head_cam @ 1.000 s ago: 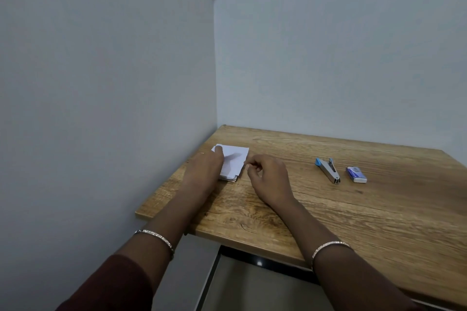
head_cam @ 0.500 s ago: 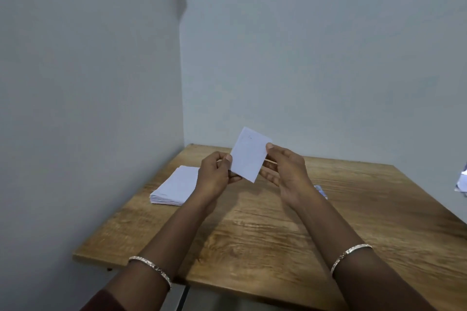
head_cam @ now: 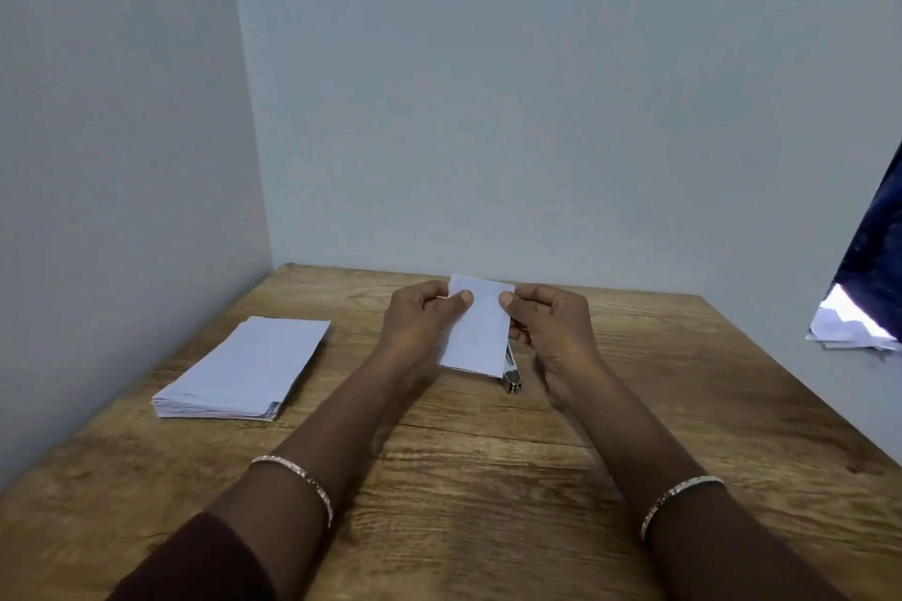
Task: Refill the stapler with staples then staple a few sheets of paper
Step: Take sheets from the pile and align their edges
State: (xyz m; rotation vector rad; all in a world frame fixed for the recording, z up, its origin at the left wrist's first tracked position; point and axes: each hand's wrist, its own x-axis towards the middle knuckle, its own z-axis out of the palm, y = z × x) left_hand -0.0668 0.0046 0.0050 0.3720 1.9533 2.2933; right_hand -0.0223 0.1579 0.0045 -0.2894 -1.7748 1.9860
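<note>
I am holding a few small sheets of paper point(head_cam: 476, 332) up above the table point(head_cam: 488, 478) with both hands. My left hand point(head_cam: 420, 322) is pinching the left edge near the top, thumb laid across the front, and my right hand point(head_cam: 551, 327) is pinching the right edge the same way; both are closed on the sheets and nothing else.

The stapler point(head_cam: 511, 373) is lying flat on the table, mostly hidden behind the sheets, with only its metal end peeking out past their lower right corner. Its long axis is running roughly toward and away from me, nearly in line with the long side of the sheets. It is sitting just beside my right hand, so I am judging that hand the natural one to go for it while the left keeps the sheets. Whether it is loaded, I cannot tell.

The big paper stack point(head_cam: 244, 371) is lying well off to my left.
</note>
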